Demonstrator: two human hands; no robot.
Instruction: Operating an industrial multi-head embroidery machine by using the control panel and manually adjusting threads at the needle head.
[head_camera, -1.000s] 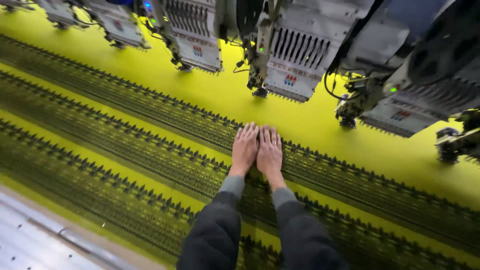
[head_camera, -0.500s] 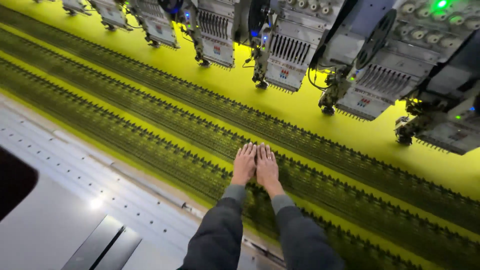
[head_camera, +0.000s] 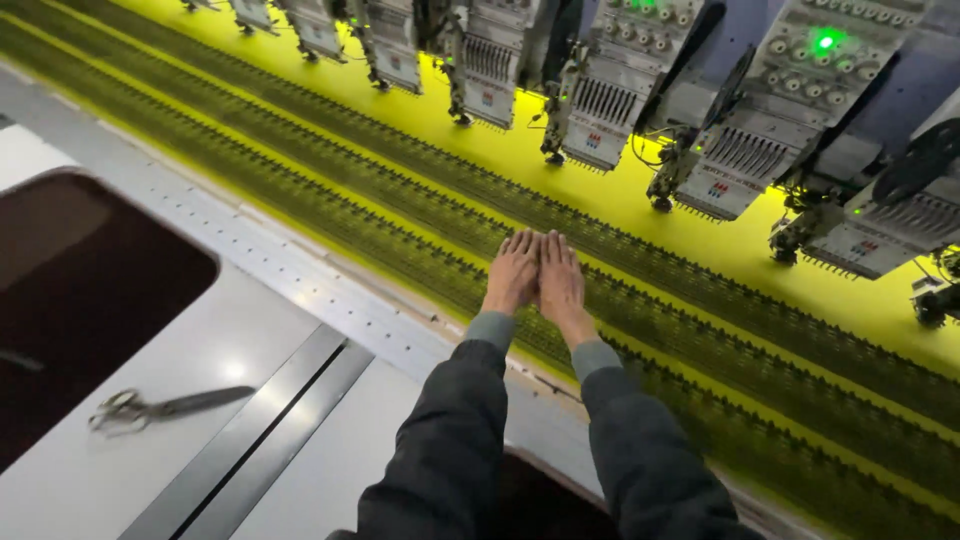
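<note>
My left hand (head_camera: 513, 271) and my right hand (head_camera: 560, 278) lie flat, side by side and touching, palms down on a bright yellow fabric (head_camera: 640, 205) stretched across an embroidery machine bed. The fingers point away from me and rest on a band of dark green embroidered rows (head_camera: 700, 330). Neither hand holds anything. Dark grey sleeves cover both forearms. A row of embroidery heads (head_camera: 600, 110) hangs above the fabric just beyond my fingertips.
A perforated metal rail (head_camera: 290, 270) borders the fabric's near edge. Scissors (head_camera: 160, 408) lie on the white machine table at lower left, beside a dark rounded cut-out (head_camera: 80, 290). More embroidery heads (head_camera: 870, 230) run off to the right, some with green lights.
The view has pulled back and swung left, bringing the white table, scissors and dark cut-out into sight. My hands stay pressed together flat on the fabric.
</note>
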